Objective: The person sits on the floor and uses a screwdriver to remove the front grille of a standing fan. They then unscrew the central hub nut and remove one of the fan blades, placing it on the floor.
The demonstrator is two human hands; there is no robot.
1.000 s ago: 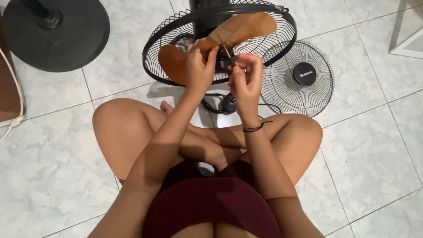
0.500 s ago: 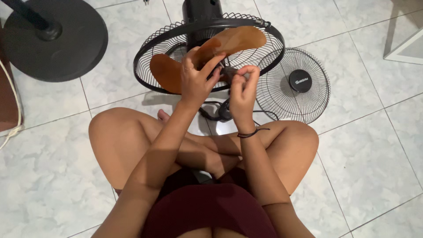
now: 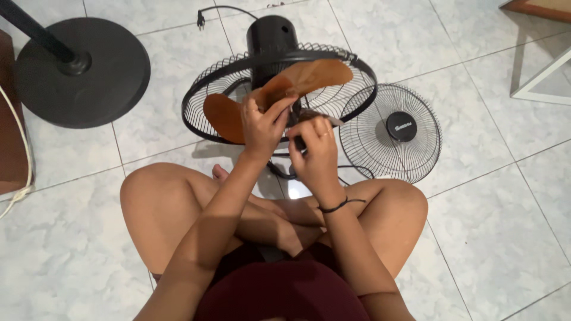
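I sit cross-legged on a tiled floor with a fan head in front of me. Its black rear grille [image 3: 214, 77] lies tilted, the black motor housing [image 3: 272, 37] behind it. An orange-brown translucent blade [image 3: 309, 74] sits inside the grille. My left hand [image 3: 263, 122] grips the blade near its hub. My right hand [image 3: 313, 150] is closed at the hub just in front, fingers pinching a small dark part that I cannot make out.
The loose front grille [image 3: 389, 134] with a black centre cap lies flat at the right. A round black fan base [image 3: 83, 71] with its pole stands at the upper left. A black power cord and plug [image 3: 202, 21] trail behind the motor. A white frame [image 3: 538, 83] is at the far right.
My right hand has dropped lower and turned at the hub. The view has tilted so the fan sits lower in frame, showing the motor housing and plug.
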